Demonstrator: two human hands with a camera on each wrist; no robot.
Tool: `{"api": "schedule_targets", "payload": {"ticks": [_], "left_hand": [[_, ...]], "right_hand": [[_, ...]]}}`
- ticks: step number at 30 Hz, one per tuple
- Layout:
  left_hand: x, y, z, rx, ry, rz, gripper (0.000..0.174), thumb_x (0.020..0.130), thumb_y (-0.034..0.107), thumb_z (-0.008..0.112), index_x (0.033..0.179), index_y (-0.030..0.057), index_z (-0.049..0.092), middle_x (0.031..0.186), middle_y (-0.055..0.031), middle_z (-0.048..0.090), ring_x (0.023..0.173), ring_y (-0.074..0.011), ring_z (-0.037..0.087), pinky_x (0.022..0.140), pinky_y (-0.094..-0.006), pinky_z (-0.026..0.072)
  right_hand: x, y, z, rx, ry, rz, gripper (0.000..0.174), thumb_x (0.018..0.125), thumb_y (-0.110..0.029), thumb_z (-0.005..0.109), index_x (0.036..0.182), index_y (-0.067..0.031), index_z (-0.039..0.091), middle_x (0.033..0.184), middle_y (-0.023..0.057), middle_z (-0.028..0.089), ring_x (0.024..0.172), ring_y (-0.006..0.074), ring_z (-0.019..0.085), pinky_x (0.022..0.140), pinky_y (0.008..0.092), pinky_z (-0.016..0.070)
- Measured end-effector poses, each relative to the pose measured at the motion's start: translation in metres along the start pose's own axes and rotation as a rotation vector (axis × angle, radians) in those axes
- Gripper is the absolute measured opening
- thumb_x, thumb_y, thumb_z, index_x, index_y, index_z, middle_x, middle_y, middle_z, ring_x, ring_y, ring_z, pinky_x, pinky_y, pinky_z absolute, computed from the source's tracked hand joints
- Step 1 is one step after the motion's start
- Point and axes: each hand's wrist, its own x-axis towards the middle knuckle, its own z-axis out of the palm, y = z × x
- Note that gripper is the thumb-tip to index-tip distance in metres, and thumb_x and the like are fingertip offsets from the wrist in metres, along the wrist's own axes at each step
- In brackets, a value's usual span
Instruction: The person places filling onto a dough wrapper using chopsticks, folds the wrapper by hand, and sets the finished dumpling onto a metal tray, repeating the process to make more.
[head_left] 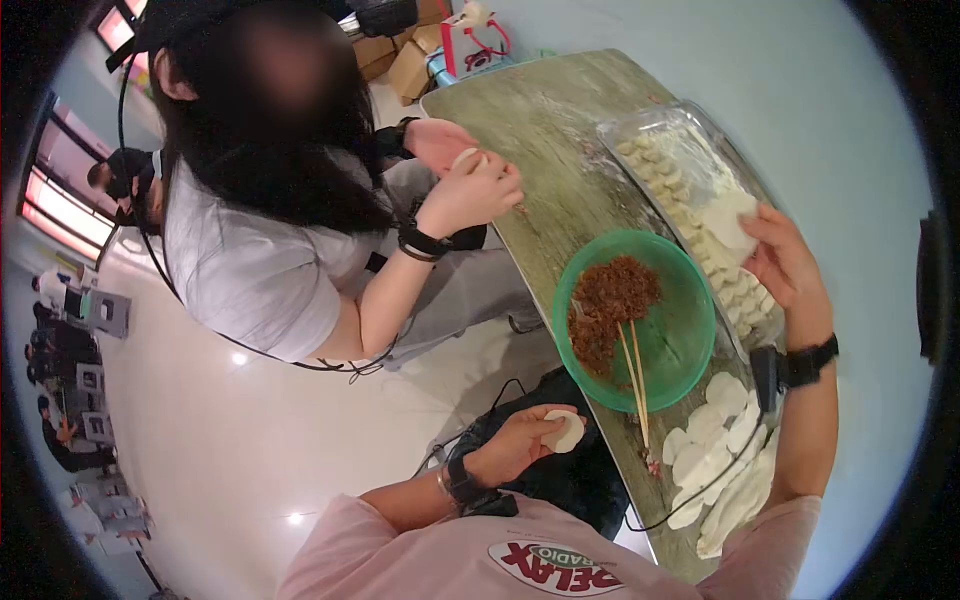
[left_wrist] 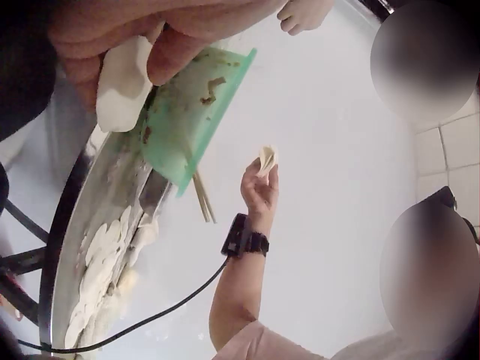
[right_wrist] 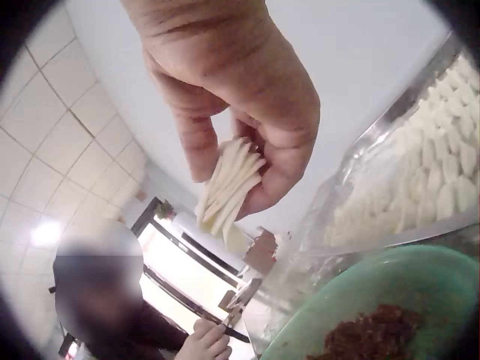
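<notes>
My left hand (head_left: 512, 445) pinches a round white dumpling wrapper (head_left: 563, 432) between thumb and fingers, beside the table edge and below the bowl. In the left wrist view the thumb presses on this wrapper (left_wrist: 122, 86). Raised over the tray, my right hand (head_left: 785, 262) grips a small stack of dumpling wrappers (right_wrist: 229, 184), fanned at their edges in the right wrist view. Between the two hands stands a green bowl (head_left: 697, 345) with brown minced filling (head_left: 612, 300). A pair of chopsticks (head_left: 636, 375) leans in the bowl, tips in the filling.
A metal tray (head_left: 610, 128) holds rows of dumplings (head_left: 655, 180) on flour. Loose wrappers (head_left: 705, 440) lie spread at the table's near end, a cable crossing them. Across the table corner another person (head_left: 265, 270) works a wrapper in both hands. A red-and-white bag (head_left: 475, 45) stands behind.
</notes>
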Motion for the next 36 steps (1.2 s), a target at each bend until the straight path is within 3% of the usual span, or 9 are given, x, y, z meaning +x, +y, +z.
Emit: {"api": "schedule_targets", "payload": {"ticks": [7,10,13,17,19,23,26,31,36], "left_hand": [[-0.005,0.001,-0.014,-0.067,0.053,0.024,0.029,0.091,0.014,0.052,0.118,0.0028,0.052,0.116,-0.0079,0.058,0.103,-0.0151,0.057,0.088,-0.0270,0.0454],[0.000,-0.001,-0.014,-0.053,0.039,0.028,0.027,0.091,0.013,0.052,0.116,0.0028,0.052,0.114,-0.0079,0.059,0.101,-0.0148,0.058,0.088,-0.0267,0.0460],[0.002,0.006,0.000,-0.009,0.036,-0.016,0.030,0.091,0.014,0.052,0.117,-0.0001,0.051,0.111,-0.0081,0.059,0.099,-0.0161,0.059,0.087,-0.0279,0.0476],[0.008,0.001,0.002,0.006,0.001,-0.031,0.029,0.090,0.013,0.052,0.117,0.0000,0.051,0.111,-0.0084,0.059,0.097,-0.0161,0.060,0.085,-0.0277,0.0488],[0.013,-0.002,0.001,0.013,0.002,-0.055,0.028,0.090,0.011,0.052,0.116,0.0000,0.052,0.110,-0.0088,0.060,0.096,-0.0156,0.060,0.083,-0.0270,0.0491],[0.020,-0.003,0.006,0.029,-0.045,-0.142,0.027,0.090,0.013,0.055,0.114,0.0005,0.053,0.110,-0.0073,0.061,0.095,-0.0127,0.060,0.082,-0.0243,0.0485],[0.024,-0.007,0.010,0.072,-0.067,-0.120,0.029,0.090,0.014,0.053,0.116,-0.0001,0.051,0.109,-0.0080,0.061,0.096,-0.0135,0.060,0.084,-0.0250,0.0482],[0.018,-0.007,0.021,0.086,-0.042,-0.119,0.028,0.090,0.012,0.052,0.115,0.0000,0.052,0.111,-0.0093,0.060,0.099,-0.0163,0.059,0.086,-0.0288,0.0483],[0.013,-0.014,0.020,0.111,-0.086,-0.075,0.030,0.091,0.013,0.051,0.118,0.0004,0.049,0.111,-0.0096,0.060,0.099,-0.0161,0.059,0.086,-0.0281,0.0485]], "right_hand": [[0.097,0.027,0.049,0.055,-0.286,0.028,0.036,0.082,-0.014,0.062,0.112,0.0022,0.052,0.103,0.0103,0.061,0.091,0.0191,0.061,0.078,0.0317,0.0515],[0.120,0.044,0.055,-0.010,-0.074,0.022,0.040,0.084,-0.019,0.062,0.117,-0.0006,0.051,0.106,0.0091,0.059,0.091,0.0171,0.059,0.077,0.0292,0.0490],[0.107,0.054,0.051,-0.332,0.209,0.058,0.042,0.084,-0.021,0.062,0.119,-0.0002,0.050,0.106,0.0083,0.059,0.090,0.0164,0.058,0.076,0.0283,0.0478],[0.032,0.038,0.022,-0.464,0.044,-0.187,0.035,0.082,-0.015,0.062,0.114,-0.0012,0.055,0.100,0.0053,0.060,0.085,0.0140,0.058,0.075,0.0274,0.0467],[-0.020,0.039,0.022,-0.622,0.068,-0.210,0.039,0.067,0.000,0.063,0.106,-0.0010,0.059,0.088,0.0080,0.063,0.082,0.0191,0.059,0.075,0.0303,0.0461],[-0.112,0.074,0.030,-1.204,-0.185,-0.451,0.048,0.063,0.005,0.058,0.108,-0.0115,0.060,0.102,0.0107,0.057,0.102,0.0298,0.052,0.089,0.0396,0.0416],[-0.141,0.098,0.053,-1.358,-0.259,-0.446,0.044,0.066,-0.001,0.062,0.108,-0.0140,0.059,0.111,0.0095,0.053,0.108,0.0290,0.047,0.094,0.0416,0.0381],[-0.143,0.137,0.060,-1.268,-0.219,-0.575,0.038,0.067,-0.015,0.068,0.104,-0.0135,0.061,0.108,0.0092,0.054,0.107,0.0285,0.049,0.093,0.0423,0.0389],[-0.124,0.140,0.057,-1.039,-0.013,-0.702,0.028,0.067,-0.012,0.070,0.094,-0.0089,0.063,0.096,0.0096,0.056,0.090,0.0275,0.058,0.073,0.0349,0.0486]]}}
